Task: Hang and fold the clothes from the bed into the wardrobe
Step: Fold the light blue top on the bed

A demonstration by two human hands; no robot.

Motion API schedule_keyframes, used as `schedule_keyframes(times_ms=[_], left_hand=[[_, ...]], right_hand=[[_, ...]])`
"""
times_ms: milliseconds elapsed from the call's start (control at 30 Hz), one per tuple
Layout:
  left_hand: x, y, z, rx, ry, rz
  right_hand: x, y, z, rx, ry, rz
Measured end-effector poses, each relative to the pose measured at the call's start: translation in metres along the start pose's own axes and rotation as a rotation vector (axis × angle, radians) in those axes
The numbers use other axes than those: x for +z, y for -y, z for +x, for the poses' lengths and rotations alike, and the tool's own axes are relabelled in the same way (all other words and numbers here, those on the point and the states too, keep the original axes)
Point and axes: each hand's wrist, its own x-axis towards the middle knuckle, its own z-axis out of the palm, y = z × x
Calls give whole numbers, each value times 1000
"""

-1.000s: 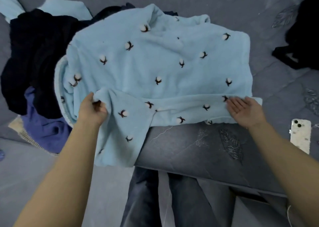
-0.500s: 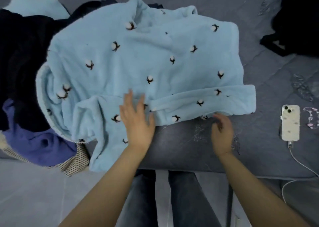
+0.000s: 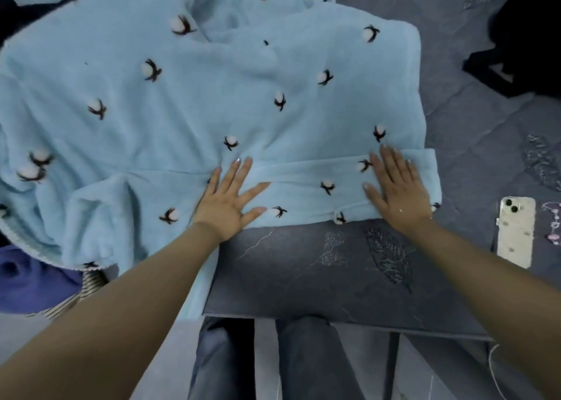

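Since half-second ago, my right hand moved up onto folded sleeve. Left hand beside it. Both grips flat, open, pressing blue fleece top on bed. Step: folding. Next: fold body over.

Both forearms were bare, with no sleeves, watch or bracelet showing. The left hand and right hand had pale, glossy fingernails. Near the bottom edge, the legs wore faded blue-grey jeans.
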Motion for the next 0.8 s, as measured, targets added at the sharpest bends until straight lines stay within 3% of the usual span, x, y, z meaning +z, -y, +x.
schedule_keyframes(times_ms=[133,200,233,267,333,400,467,567,600,667,733,800], left_hand=[[-20,-6,-5,4,101,-37],[-36,-7,-12,18,161,-266],[-47,-8,-19,-14,151,-502],[-58,-8,-29,-63,94,-760],[-69,-2,-58,-171,-146,-1113],[-67,9,-96,-348,-350,-1252],[-50,22,-139,-583,-478,-1422],[-8,41,-191,-961,-632,-1475],[3,48,-201,-1034,-598,-1460],[21,58,-208,-1023,-394,-1487],[32,61,-206,-923,-113,-1319],[36,61,-204,-837,7,-1090]], right_hand=[[-1,12,-4,208,-58,82],[-4,35,-3,370,-60,174],[-9,49,-2,409,-52,215],[-14,65,-2,390,-51,231],[-25,103,-10,176,-82,272],[-33,148,-28,-113,-142,387],[-33,197,-49,-251,-133,496],[-21,263,-72,-210,244,673],[-13,280,-76,-122,411,731],[1,305,-82,97,654,944],[8,323,-86,299,723,1215],[11,335,-91,407,671,1394]])
